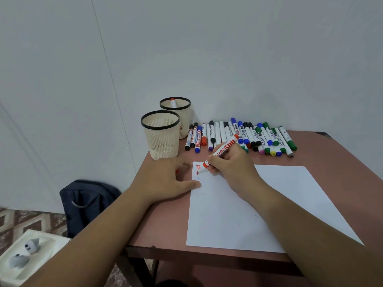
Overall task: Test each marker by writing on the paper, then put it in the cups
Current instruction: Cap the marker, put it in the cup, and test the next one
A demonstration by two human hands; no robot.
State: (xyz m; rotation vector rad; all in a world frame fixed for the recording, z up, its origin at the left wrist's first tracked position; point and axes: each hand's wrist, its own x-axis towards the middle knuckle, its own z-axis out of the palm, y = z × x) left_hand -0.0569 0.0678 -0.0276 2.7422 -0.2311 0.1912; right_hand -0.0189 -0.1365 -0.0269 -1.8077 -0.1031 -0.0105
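Smooth table (342, 162), flat paper (269, 204), cylindrical marker (222, 151)

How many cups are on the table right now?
2. The near cup stands at the table's back left corner; the far cup is right behind it, holding one marker.

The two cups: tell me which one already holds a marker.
The far cup, nearest the wall: a red-capped marker stands inside it. The near cup, by the table's corner, shows none.

A dark backpack (87, 204) leans against the wall (186, 48) beside the table (165, 224).
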